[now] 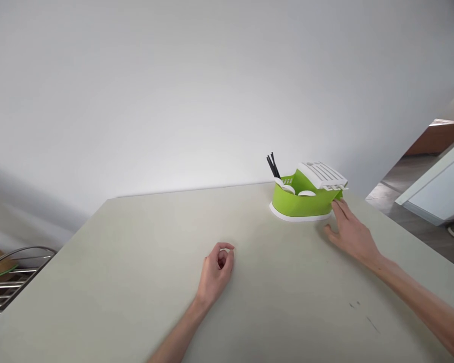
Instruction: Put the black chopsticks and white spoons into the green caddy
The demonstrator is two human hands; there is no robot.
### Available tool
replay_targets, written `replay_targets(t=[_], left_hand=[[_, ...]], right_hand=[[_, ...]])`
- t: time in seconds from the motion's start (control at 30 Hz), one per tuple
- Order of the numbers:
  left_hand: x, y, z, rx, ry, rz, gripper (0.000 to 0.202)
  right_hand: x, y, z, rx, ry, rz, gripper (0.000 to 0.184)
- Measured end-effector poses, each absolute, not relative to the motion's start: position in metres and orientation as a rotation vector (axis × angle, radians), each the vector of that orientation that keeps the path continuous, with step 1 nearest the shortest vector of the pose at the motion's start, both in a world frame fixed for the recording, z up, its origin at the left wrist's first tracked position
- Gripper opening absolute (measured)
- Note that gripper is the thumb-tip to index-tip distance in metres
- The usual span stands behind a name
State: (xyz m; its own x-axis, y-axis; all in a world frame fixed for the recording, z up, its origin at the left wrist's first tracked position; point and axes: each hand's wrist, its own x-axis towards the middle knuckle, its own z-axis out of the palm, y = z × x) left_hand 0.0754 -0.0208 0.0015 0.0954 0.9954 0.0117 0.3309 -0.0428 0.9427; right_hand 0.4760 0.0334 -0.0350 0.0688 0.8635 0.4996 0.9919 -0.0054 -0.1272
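Note:
A green cutlery holder (302, 201) on a white base stands at the far right of the pale table (136, 262). It holds black chopsticks (273, 165), white spoons (287, 188) and a white slotted lid (321, 175) tilted on its right end. My right hand (350, 233) rests on the table beside the holder's right end, fingers stretched out and touching the green wall. My left hand (217, 269) lies on the table in the middle, its fingers curled into a loose fist with nothing in them.
A metal wire rack (7, 282) stands off the table's left edge. To the right, past the table edge, are a wooden floor and a white panel (439, 191). A plain white wall runs behind the table.

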Motion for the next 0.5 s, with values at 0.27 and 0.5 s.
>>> replay_targets(t=[0.27,0.5], left_hand=[[0.076,-0.019,0.001,1.539,1.378,0.976,0.030],[0.076,-0.018,0.000,1.553,1.375,0.983,0.031]], right_hand=[[0.423,0.014,-0.036,-1.845,-1.858,-0.420,0.086],[0.359,-0.005,-0.028,-1.819,-1.853,-0.368,0.088]])
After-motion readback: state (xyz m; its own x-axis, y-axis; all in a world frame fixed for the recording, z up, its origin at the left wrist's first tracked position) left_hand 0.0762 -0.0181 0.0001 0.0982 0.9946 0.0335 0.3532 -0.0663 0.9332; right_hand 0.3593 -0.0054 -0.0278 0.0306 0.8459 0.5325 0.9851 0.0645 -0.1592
